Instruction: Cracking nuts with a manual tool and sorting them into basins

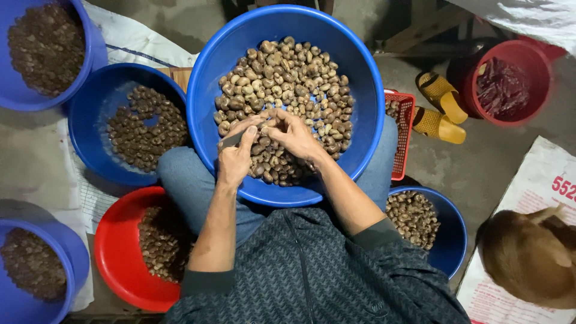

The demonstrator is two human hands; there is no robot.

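Over the big blue basin (pixel 360 78) on the lap, the left hand (pixel 235 157) closes its grip on a small knife (pixel 233 140); the right hand (pixel 295 135) pinches a cashew nut (pixel 266 128) from the heap.

Hands (pixel 264 141) cover whatever they grip over the nuts; corner blue tub (pixel 45 54) and sack (pixel 528 228) run off-frame

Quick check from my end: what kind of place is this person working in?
Probably an informal nut-shelling spot on a bare concrete floor, maybe a home yard. Both hands, left hand and right hand, work over a large blue basin of nuts, with more tubs around, yellow sandals and a brown dog nearby.
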